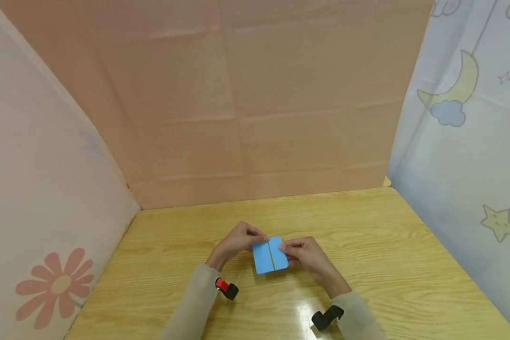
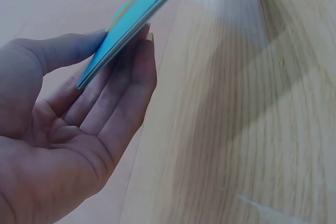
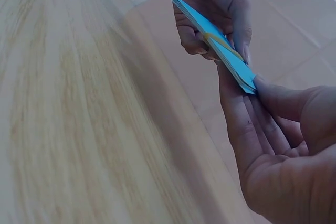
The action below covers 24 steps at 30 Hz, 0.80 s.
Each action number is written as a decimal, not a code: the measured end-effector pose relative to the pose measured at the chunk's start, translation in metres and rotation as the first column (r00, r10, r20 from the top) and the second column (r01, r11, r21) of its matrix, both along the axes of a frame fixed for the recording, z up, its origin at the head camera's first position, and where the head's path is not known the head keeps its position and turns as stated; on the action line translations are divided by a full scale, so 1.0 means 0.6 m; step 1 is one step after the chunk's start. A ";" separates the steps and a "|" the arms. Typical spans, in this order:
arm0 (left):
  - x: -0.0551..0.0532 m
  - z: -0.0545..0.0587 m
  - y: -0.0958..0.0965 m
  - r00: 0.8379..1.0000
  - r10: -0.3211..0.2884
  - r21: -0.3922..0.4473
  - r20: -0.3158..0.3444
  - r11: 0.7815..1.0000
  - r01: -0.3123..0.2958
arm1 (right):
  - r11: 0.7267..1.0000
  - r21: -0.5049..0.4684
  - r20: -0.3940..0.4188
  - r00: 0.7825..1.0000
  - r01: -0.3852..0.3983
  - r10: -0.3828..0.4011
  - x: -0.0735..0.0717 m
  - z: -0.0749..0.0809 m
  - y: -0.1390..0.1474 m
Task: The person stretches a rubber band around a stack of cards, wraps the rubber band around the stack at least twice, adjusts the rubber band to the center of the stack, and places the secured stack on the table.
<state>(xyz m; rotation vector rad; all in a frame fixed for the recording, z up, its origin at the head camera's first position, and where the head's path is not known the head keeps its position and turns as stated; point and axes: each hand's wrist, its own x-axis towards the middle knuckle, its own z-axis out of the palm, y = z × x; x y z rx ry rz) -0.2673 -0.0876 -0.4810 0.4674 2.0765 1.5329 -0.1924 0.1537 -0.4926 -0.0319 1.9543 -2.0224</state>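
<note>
A thin stack of light blue cards (image 1: 261,259) is held over the table between both hands, its broad face turned up. Round its middle runs a yellow rubber band (image 1: 271,255), and the layered edge shows in the right wrist view. My left hand (image 1: 236,242) pinches the stack at its far left corner, thumb on top and fingers underneath. At the right edge my right hand (image 1: 310,259) pinches it the same way. The left wrist view shows the thumb of the left hand (image 2: 68,150) on the upper face, with the fingers spread behind the cards.
A light wood-grain table (image 1: 187,224) lies beneath both hands. Behind it stands a creased pinkish-brown backdrop (image 1: 255,104). Patterned panels close in the left (image 1: 34,189) and right (image 1: 454,165) sides. Each sleeved wrist carries a small dark camera, left (image 1: 228,288) and right (image 1: 326,318).
</note>
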 end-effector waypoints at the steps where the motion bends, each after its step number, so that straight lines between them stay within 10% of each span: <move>1: 0.000 0.000 0.000 1.000 0.007 0.004 -0.001 1.000 -0.007 | 1.000 -0.004 -0.003 1.000 0.001 -0.001 0.000 0.000 -0.001; 24: 0.012 -0.015 -0.017 0.995 0.062 0.082 0.084 0.994 -0.069 | 0.997 0.032 -0.010 0.998 0.066 -0.066 -0.001 0.008 -0.010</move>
